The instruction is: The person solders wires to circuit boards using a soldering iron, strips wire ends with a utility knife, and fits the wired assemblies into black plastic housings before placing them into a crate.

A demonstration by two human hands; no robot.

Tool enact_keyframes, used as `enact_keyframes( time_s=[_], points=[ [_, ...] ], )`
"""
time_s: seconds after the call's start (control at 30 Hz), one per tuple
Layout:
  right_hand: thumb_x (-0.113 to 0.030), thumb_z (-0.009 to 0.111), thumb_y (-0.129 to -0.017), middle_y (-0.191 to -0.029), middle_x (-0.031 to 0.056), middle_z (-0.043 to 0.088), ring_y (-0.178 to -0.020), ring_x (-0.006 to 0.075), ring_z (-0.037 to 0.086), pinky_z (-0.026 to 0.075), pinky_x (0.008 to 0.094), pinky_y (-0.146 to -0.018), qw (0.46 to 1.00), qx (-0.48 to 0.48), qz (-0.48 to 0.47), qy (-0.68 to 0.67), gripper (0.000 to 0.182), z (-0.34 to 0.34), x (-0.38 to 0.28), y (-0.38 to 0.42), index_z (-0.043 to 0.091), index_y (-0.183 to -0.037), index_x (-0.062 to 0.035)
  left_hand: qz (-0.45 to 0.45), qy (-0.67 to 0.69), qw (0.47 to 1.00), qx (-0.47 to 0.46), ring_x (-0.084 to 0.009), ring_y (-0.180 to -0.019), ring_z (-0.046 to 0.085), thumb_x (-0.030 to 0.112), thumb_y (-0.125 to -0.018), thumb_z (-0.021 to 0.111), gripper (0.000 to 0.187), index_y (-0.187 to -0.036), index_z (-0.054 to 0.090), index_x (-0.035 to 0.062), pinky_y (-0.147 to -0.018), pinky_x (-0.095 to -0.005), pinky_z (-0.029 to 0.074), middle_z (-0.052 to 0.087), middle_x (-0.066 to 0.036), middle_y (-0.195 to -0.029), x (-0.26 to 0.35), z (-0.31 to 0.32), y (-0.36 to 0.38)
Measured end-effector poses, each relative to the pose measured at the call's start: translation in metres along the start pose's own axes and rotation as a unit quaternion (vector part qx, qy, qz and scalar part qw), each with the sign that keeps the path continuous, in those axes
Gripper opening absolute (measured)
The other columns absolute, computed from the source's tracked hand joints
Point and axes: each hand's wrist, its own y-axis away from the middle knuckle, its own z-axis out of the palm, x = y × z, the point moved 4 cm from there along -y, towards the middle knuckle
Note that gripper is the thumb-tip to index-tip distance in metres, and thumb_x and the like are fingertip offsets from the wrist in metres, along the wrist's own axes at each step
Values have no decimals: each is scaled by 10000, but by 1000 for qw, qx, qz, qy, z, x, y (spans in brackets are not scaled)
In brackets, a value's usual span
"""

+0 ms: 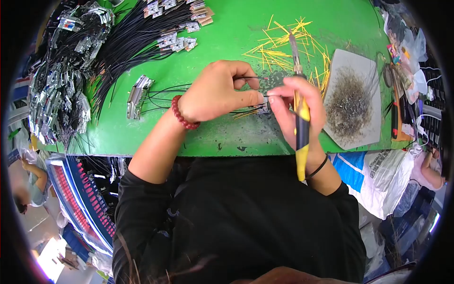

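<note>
My left hand (215,92) has thumb and finger closed on a thin black wire (250,77) over the green table. A yellow-and-black soldering iron (302,130) rests in my right hand (307,102), its metal tip pointing away from me. The thumb and forefinger of that same hand pinch close to my left thumb, at the wire's end. Just below the fingertips, partly hidden, is a small silvery piece (262,110). Black wires run under my left hand from a shiny metal-cased part (138,97) lying to the left.
Thin yellow sticks or wires (274,52) lie scattered at the back. On the right sits a grey slab (373,75) covered in dark residue. Bundled black cables with small boards (170,41) and a heap of silvery parts (61,99) fill the left. Other people are at both sides.
</note>
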Motion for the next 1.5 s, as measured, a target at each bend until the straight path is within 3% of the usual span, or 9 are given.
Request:
enact_keyframes(
  time_s=[0.07,0.23,0.3,0.7,1.13,1.2,1.3,1.4,1.5],
  points=[
    [24,663,-809,-868,106,649,-763,111,610,466,202,-636,991,-12,94,-97,435,-1,12,-1,449,-1184,-25,131,5,988,81,-100,-580,482,123,-749,701,165,-811,622,-8,-549,-238,405,568,-4,-647,9,3,2],
    [41,640,-799,-820,70,641,-677,76,589,472,191,-582,989,6,100,-110,377,0,15,-4,510,-1144,-39,53,-83,985,138,-126,-641,571,75,-766,661,105,-815,620,-8,-596,-269,460,623,-71,-718,23,16,13],
    [11,638,-825,-822,75,647,-642,65,565,452,183,-546,975,3,170,-141,351,-2,18,-2,508,-1148,-37,105,-87,966,218,-247,-600,604,156,-760,664,123,-819,638,51,-563,-334,474,642,-106,-726,21,18,14],
    [42,643,-804,-865,80,643,-769,90,612,479,197,-617,981,17,123,-147,387,-5,21,4,497,-1155,-29,8,66,988,138,-99,-581,552,137,-799,650,145,-854,639,3,-566,-248,457,649,-62,-713,6,22,7],
    [45,634,-808,-850,81,643,-763,90,609,486,203,-632,980,5,121,-158,373,-5,21,4,501,-1150,-22,11,28,991,132,-168,-619,609,148,-790,641,146,-829,639,7,-591,-285,475,655,-90,-726,10,24,7],
    [35,629,-818,-848,81,644,-759,88,608,483,201,-627,981,7,116,-154,357,-5,22,5,503,-1147,-20,5,40,993,108,-30,-669,473,60,-842,618,92,-827,586,-25,-575,-198,388,568,20,-720,11,25,7],
    [8,616,-842,-836,79,646,-741,85,607,480,199,-616,985,13,109,-131,314,-8,21,5,510,-1137,-14,3,26,992,124,-150,-588,573,137,-792,638,139,-826,637,3,-566,-279,455,640,-85,-699,8,24,6],
    [-39,585,-885,-809,74,647,-691,88,610,486,207,-587,983,-9,139,-119,238,-20,21,11,535,-1114,-4,18,33,990,133,-120,-584,538,109,-794,630,117,-810,625,-7,-557,-264,438,605,-71,-659,8,24,7],
    [-43,522,-919,-844,137,634,-627,140,616,484,230,-529,998,-61,20,-13,226,-51,11,12,502,-1138,9,43,21,990,134,-80,-612,482,50,-801,608,82,-769,589,-22,-560,-246,413,549,-32,-644,15,24,10]
  ],
)
